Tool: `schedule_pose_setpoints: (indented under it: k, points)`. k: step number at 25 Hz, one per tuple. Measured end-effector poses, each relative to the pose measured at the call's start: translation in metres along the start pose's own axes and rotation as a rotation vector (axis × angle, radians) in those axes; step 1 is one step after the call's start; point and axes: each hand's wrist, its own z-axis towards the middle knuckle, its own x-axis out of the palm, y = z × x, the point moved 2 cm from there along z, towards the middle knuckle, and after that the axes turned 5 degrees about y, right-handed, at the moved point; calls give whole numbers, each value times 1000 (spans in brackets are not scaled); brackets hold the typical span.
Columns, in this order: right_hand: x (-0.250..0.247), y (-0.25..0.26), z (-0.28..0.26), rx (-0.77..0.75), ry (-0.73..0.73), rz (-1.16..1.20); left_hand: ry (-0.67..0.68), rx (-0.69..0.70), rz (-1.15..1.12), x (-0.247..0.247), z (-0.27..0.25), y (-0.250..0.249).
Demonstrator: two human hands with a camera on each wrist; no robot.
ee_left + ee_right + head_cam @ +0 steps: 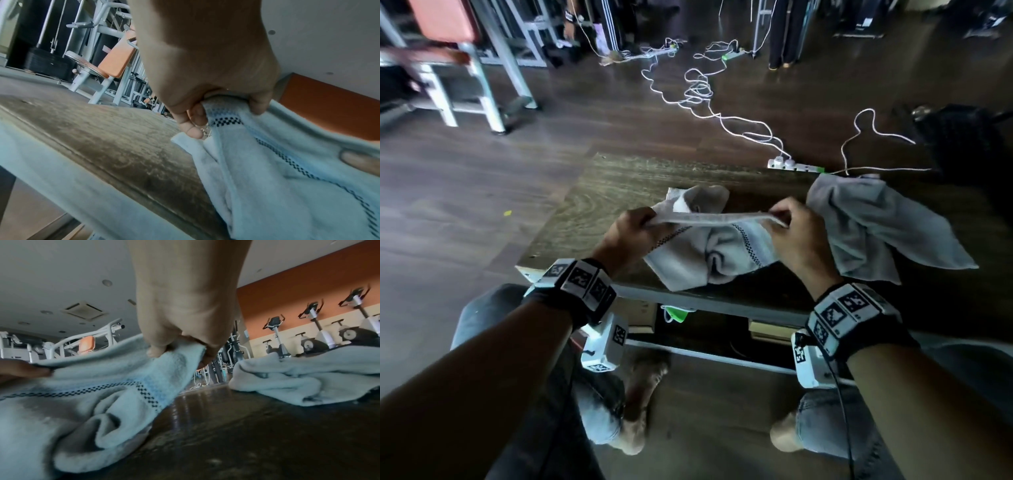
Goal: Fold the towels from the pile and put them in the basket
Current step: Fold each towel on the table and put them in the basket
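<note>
The left hand [635, 228] and right hand [796, 233] each pinch an end of the checker-trimmed towel's [709, 260] top edge, stretched taut left-to-right between them. The rest sags crumpled onto the counter [599, 202]. Another towel [876, 226] lies just right; the basket seems out of view.

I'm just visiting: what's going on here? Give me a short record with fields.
Left hand: grips one end of the towel's edge
Right hand: pinches the other end
Held towel: edge stretched taut, rest sagging crumpled onto the table
Other towel: unfolded, lying to the right
Basket: not in view
Stage: first fold not yet made
</note>
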Motion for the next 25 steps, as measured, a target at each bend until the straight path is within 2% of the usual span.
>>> schedule_pose_setpoints:
  k: [3,5,9,11,14,16,18,19,22,25]
  points:
    - [-14,-13,-4,-65,127,64,-56,3,-107,-13,11,-8]
    - [-21,-17,-4,-100,131,107,-133,-41,-124,-19,17,-4]
    - [-9,-26,0,76,101,195,-219,-86,12,-16,16,20]
    - [7,-22,0,123,206,173,-122,-156,53,-4,19,34]
    - [38,-2,-6,102,466,171,160,-277,45,19,29,49]
    - [62,10,-4,42,531,132,334,-224,254,33,36,45]
    - [82,18,3,-2,531,87,367,-74,290,40,44,35]
    - [88,20,7,15,536,79,351,-20,259,41,45,28]
    - [85,29,49,54,496,93,240,-27,55,33,81,20]
    - [63,44,126,-79,274,34,37,66,11,12,151,-6]
